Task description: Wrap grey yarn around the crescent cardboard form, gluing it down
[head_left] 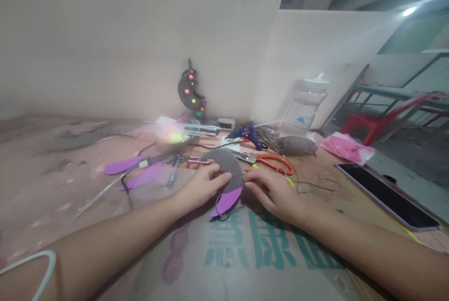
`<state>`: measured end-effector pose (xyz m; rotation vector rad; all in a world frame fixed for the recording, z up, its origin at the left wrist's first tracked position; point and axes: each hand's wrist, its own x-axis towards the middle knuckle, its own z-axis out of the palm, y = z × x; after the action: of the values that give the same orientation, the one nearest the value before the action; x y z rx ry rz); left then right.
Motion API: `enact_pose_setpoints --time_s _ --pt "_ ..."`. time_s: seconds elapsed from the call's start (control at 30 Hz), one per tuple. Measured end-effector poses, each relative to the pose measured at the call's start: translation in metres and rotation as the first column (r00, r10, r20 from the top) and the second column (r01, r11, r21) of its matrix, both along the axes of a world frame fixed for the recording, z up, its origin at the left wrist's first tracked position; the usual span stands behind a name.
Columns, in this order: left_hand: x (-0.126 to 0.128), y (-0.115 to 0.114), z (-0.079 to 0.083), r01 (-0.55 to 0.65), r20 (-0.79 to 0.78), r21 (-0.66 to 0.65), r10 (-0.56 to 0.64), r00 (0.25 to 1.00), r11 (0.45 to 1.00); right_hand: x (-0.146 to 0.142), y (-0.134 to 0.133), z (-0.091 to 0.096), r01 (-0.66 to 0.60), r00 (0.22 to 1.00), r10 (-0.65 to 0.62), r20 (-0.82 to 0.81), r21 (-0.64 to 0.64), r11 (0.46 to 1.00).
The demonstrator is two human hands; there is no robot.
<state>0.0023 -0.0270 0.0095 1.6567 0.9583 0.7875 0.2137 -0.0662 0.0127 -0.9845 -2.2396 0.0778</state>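
A crescent (229,175) wrapped in grey yarn over most of its length stands in front of me, its lower tip showing bare purple. My left hand (212,180) grips its inner side, thumb across the wrapped part. At the outer edge my right hand (268,191) has its fingers pinched together, touching or almost touching the crescent; whether yarn is between them is hidden. A loop of grey yarn (218,207) hangs by the purple tip. More loose yarn (319,185) trails over the table to the right of my right hand.
Behind my hands lie orange-handled scissors (280,161), a blue glue gun (247,133) and a grey yarn skein (296,145). Purple cut-outs (122,165) are at left, a phone (387,196) at right. A water bottle (305,104) stands near the wall, where a decorated crescent (187,90) hangs.
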Motion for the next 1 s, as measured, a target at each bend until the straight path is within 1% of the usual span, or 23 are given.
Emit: enact_pose_setpoints --time_s 0.1,0.17,0.27,0.33,0.5,0.6,0.67,0.83,0.93,1.0 --pt "0.000 0.001 -0.002 0.010 0.031 0.009 -0.010 0.999 1.000 0.003 0.001 0.000 0.056 0.995 -0.058 -0.086 -0.033 0.998" --pt "0.000 0.002 -0.004 0.036 0.048 0.001 -0.036 0.998 0.999 0.005 0.004 -0.001 0.084 0.987 -0.096 -0.131 -0.090 0.992" --pt "0.000 0.003 -0.005 0.068 0.066 -0.005 -0.067 0.996 0.998 0.006 0.010 -0.003 0.113 0.977 -0.141 -0.158 -0.175 0.978" --pt "0.000 0.003 -0.005 0.081 0.086 -0.018 -0.079 0.993 0.997 0.007 0.011 -0.004 0.113 0.976 -0.146 -0.164 -0.197 0.974" --pt "0.001 0.003 -0.003 0.084 0.111 -0.043 -0.079 0.991 0.996 0.009 0.008 -0.004 0.083 0.985 -0.109 -0.137 -0.183 0.980" --pt "0.001 0.002 -0.002 0.114 0.156 -0.047 -0.106 0.982 0.992 0.010 0.006 -0.002 0.083 0.988 -0.104 -0.117 -0.174 0.981" --pt "0.001 0.001 0.000 0.124 0.172 -0.054 -0.113 0.979 0.991 0.010 0.006 -0.001 0.092 0.988 -0.111 -0.108 -0.172 0.981" --pt "0.002 -0.001 0.003 0.104 0.142 -0.057 -0.095 0.985 0.993 0.008 0.011 -0.002 0.135 0.983 -0.153 -0.107 -0.157 0.978" --pt "0.002 -0.001 0.000 0.126 0.149 -0.014 -0.123 0.981 0.992 0.009 0.015 -0.003 0.155 0.983 -0.164 -0.079 -0.114 0.981" --pt "0.002 -0.002 -0.003 0.144 0.134 0.035 -0.148 0.980 0.989 0.009 0.020 0.000 0.151 0.988 -0.154 -0.022 -0.088 0.985"
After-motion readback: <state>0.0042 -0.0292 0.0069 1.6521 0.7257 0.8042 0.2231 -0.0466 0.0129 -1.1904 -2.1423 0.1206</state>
